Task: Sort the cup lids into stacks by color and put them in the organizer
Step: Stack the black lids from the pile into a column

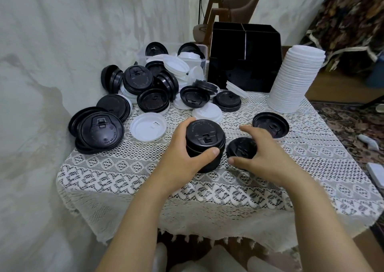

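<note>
While the left grip (180,153) clasps a short stack of black lids (204,138) standing in the middle of the tabletop (145,172), thumb on the near side and fingers round the far side, the right grip (264,153) arches over a single black lid (241,149) just beside it, thumb at its near edge; whether it has hold I cannot tell. Loose lids (149,84), black and white, lie heaped far left. A tall white stack (295,78) stands far right, beside the black organizer (245,59)
</note>
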`<state>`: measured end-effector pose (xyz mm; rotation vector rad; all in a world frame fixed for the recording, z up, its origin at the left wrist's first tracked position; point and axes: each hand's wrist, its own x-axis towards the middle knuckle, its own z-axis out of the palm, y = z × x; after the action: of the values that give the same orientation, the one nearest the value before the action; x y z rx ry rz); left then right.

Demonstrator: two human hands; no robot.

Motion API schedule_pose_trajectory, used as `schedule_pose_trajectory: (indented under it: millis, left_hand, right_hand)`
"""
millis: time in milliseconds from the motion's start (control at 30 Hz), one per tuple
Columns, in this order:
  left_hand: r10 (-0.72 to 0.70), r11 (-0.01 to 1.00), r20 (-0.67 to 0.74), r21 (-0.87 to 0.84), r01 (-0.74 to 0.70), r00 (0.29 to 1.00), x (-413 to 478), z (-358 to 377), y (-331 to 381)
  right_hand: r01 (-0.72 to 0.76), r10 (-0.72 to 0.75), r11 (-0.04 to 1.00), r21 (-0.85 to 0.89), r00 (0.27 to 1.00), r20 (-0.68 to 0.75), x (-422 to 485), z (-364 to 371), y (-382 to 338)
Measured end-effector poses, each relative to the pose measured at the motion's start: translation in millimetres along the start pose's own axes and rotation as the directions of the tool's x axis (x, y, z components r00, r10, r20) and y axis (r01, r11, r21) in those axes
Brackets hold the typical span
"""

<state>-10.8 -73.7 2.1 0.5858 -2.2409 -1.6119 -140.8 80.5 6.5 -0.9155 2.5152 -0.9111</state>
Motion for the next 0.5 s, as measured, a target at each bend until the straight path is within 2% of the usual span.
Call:
schedule_pose_trajectory:
  millis: [200, 333, 400, 500]
  left_hand:
    - [0.000, 1.000, 0.008, -0.013, 0.000, 1.000, 0.0, -0.4, -1.4]
    - [-0.004, 0.999, 0.018, -0.037, 0.005, 1.000, -0.3, -0.7, -1.7]
    - [-0.008, 0.999, 0.028, -0.041, 0.010, 1.000, -0.9, -1.0, -1.1]
    - [-0.012, 1.000, 0.042, -0.012, 0.013, 0.999, -2.1, -0.4, 0.0]
  right_hand:
    - [-0.061, 0.058, 0.994, -0.091, 0.998, -0.029, 0.9, 2.3, 4.1]
    - [-0.010, -0.005, 0.987, -0.160, 0.996, -0.093, 1.7, 1.2, 5.1]
    - [0.059, -0.071, 0.994, -0.088, 0.986, -0.148, 1.5, -0.9, 4.9]
    - [0.167, -0.122, 0.976, 0.140, 0.951, -0.282, -0.7, -5.5, -0.5]
